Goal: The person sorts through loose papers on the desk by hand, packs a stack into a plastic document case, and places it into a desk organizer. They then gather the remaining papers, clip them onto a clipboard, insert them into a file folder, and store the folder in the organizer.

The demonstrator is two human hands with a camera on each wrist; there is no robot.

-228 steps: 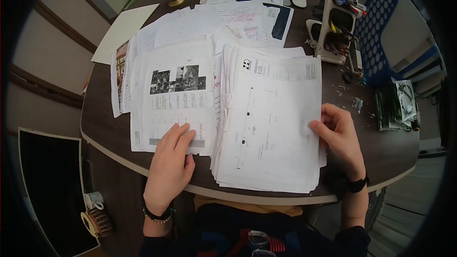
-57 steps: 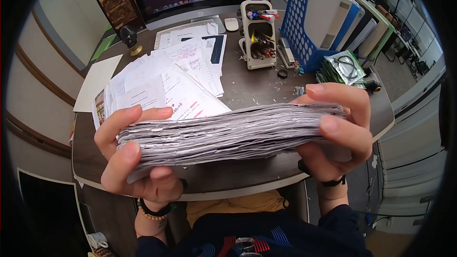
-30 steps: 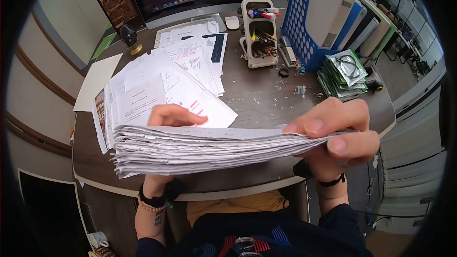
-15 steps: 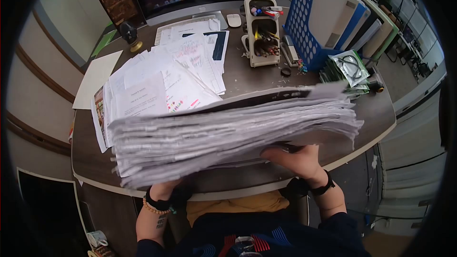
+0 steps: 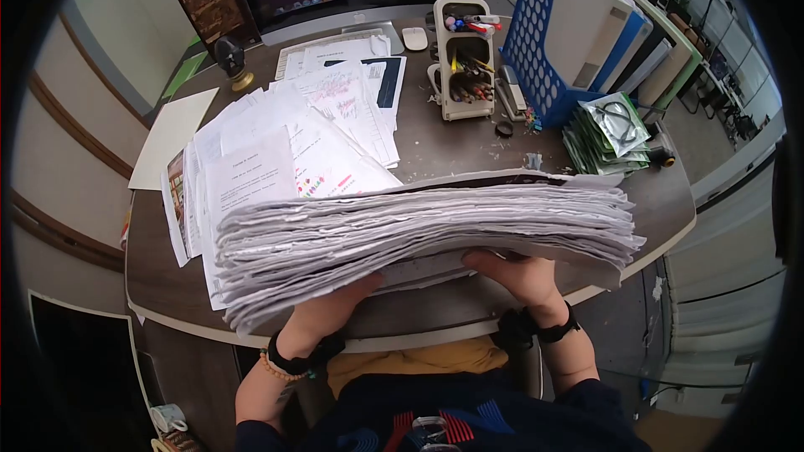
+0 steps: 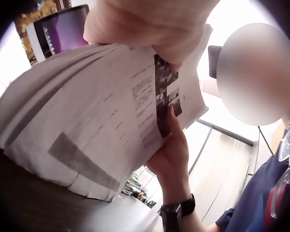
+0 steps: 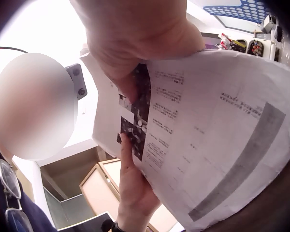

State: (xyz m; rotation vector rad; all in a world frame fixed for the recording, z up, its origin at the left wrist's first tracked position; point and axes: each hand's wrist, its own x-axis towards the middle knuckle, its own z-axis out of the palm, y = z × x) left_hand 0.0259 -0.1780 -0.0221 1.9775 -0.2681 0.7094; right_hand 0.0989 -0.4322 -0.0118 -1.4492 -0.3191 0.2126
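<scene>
Paper stack (image 5: 427, 222) in a two-sided grip, left hand (image 5: 335, 310) and right hand (image 5: 526, 280) grasping it, thumbs on near face; exposed edge runs left-right, neither nearer.

The thick paper stack (image 5: 427, 230), uneven-edged, bows above the desk (image 5: 444, 144).

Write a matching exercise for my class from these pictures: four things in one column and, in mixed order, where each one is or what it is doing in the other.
Things:
1. paper stack
2. white mouse
3. blue rack
4. bead bracelet

Places and states:
A. holding upright binders
B. around the person's left wrist
C. gripped by the left hand and the right hand
D. left of the pen holder in the head view

Right pairs: 1-C, 2-D, 3-A, 4-B
</scene>
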